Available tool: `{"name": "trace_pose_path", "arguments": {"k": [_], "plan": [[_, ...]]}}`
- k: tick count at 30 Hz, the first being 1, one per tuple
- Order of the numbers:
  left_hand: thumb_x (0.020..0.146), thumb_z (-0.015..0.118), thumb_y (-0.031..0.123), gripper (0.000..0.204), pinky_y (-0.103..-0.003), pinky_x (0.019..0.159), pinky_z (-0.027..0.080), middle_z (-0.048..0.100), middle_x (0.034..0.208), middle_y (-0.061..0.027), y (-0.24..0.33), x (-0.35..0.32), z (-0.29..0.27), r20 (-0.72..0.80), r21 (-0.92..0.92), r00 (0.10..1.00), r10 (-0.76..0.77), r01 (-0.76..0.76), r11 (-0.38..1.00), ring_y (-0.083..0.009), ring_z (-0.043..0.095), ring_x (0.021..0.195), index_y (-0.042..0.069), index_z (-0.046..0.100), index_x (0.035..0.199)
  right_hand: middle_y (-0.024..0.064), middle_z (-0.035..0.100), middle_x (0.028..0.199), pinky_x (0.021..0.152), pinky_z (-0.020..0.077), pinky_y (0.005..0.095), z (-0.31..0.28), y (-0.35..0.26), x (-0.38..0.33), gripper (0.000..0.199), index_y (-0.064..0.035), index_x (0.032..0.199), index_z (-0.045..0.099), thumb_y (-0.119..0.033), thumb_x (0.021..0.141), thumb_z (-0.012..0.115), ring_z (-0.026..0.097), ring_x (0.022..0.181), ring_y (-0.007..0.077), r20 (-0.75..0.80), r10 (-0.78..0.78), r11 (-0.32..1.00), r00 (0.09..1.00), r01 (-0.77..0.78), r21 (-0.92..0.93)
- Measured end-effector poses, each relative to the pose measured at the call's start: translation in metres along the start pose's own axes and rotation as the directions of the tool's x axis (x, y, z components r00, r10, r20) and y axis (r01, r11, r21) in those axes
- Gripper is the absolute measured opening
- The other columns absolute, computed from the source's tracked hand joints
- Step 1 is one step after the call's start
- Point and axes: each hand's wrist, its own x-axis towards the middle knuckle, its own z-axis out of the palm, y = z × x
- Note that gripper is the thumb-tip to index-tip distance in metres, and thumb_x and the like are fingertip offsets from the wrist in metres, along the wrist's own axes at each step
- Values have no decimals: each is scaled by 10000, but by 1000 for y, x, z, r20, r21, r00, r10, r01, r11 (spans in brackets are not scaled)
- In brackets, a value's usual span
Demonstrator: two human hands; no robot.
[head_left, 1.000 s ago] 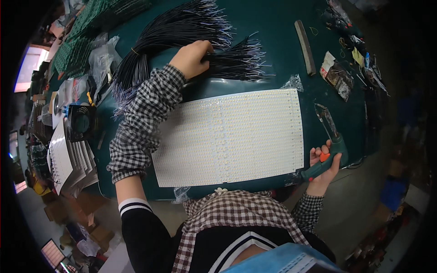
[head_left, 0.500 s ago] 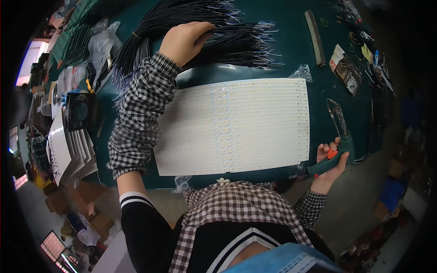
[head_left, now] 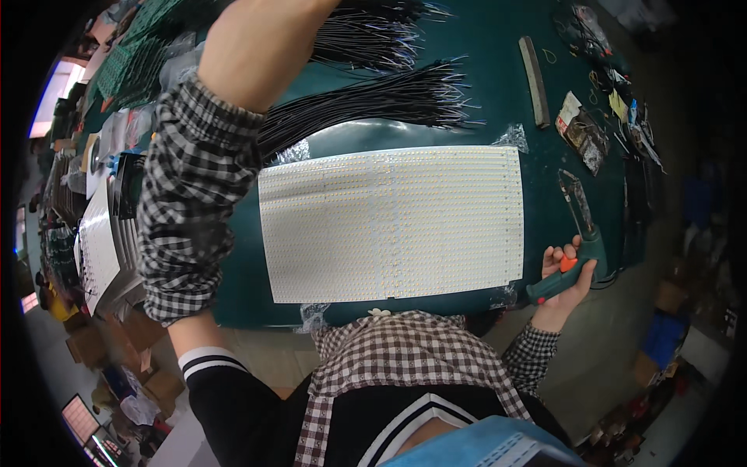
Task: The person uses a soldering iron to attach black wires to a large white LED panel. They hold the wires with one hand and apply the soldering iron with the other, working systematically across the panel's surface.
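Observation:
My left hand (head_left: 261, 50) reaches to the top edge of the view, over the far bundle of black wires (head_left: 362, 47). Its fingers run out of sight, so I cannot tell what they hold. A second bundle of black wires (head_left: 350, 109) with pale stripped ends lies just nearer, under my left sleeve. In front of me a white panel (head_left: 389, 226), dotted with rows of small yellowish components, lies flat on the table. At its right side my right hand (head_left: 574, 291) is closed around a green soldering gun (head_left: 594, 247) with a red trigger, its tip pointing away from me.
Clear tape (head_left: 511, 138) touches the panel's far right corner. Beyond it on the green table (head_left: 498, 78) are a narrow grey bar (head_left: 534, 82) and a torn dark packet (head_left: 582, 132). White panels (head_left: 99, 249) are stacked at the left, beside plastic bags and green racks (head_left: 128, 70).
My left hand has moved up and left, away from the nearer wires to the far bundle. A gap now shows between the two bundles. My right hand keeps its place with the soldering gun.

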Motion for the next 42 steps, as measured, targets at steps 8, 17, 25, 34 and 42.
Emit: {"name": "trace_pose_path", "arguments": {"k": [8,17,25,34,42], "plan": [[854,615,-52,254,-360,747,532,666,924,-166,41,-97,-17,295,-667,955,25,187,721,-306,674,848,-14,670,1099,69,610,986,996,491,437,3,-1,-1,582,42,1315,517,-434,988,595,636,960,239,3,-15,1000,1000,15,-20],[889,701,89,228,-352,826,535,698,1028,-176,102,-186,93,397,-802,910,-121,408,436,-282,680,915,-11,702,1093,65,618,989,991,500,432,19,13,6,595,39,1311,526,-441,972,617,640,972,237,77,50,997,996,-46,-58],[923,676,116,169,-345,799,539,723,979,-165,93,-188,87,570,-800,822,-11,557,223,-278,694,859,-20,727,1010,58,621,980,994,495,427,30,19,18,593,39,1311,527,-446,977,603,640,982,235,72,81,993,994,-74,-87],[847,733,184,372,-394,743,534,662,949,-135,74,-151,93,467,-539,862,-196,453,710,-306,670,864,33,607,1163,61,619,967,966,489,439,42,20,31,603,38,1303,534,-464,973,597,627,944,239,-7,106,986,994,-106,-130],[842,747,137,422,-306,675,551,677,893,-109,88,-100,144,586,-617,774,-241,618,487,-197,691,744,1,579,1203,59,592,955,969,490,436,48,18,30,610,33,1324,507,-455,972,605,610,953,239,-34,110,979,993,-114,-167]]}}
